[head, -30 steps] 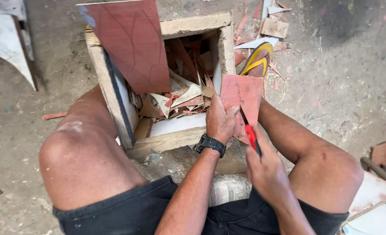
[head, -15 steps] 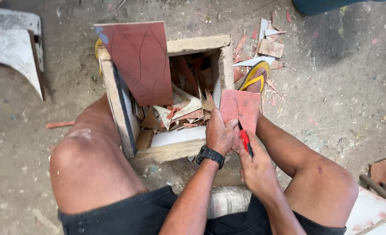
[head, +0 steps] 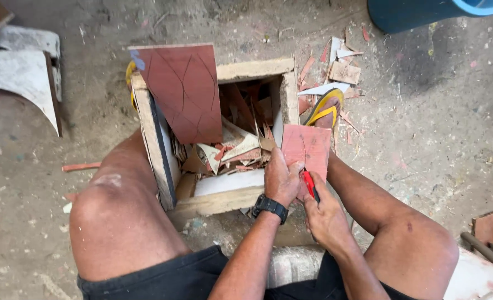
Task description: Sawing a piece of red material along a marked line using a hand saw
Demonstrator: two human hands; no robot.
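My left hand (head: 280, 179), with a black watch on the wrist, presses down on the near edge of a small reddish tile piece (head: 308, 147) that rests on the right rim of a wooden box (head: 254, 70). My right hand (head: 325, 214) grips a red-handled cutting tool (head: 310, 184) whose tip touches the tile's near part. A larger red tile (head: 182, 91) with scored lines lies tilted over the box's left side.
The box holds several broken tile scraps (head: 232, 147). More shards (head: 341, 64) and my foot in a yellow sandal (head: 324, 108) lie beyond it. A blue barrel (head: 424, 11) stands at the top right, curved white pieces (head: 18, 78) at the left. My bare knees flank the box.
The view has shifted and moved closer. My right hand and the red tool have slid toward the tile's near edge; my left hand keeps holding the tile.
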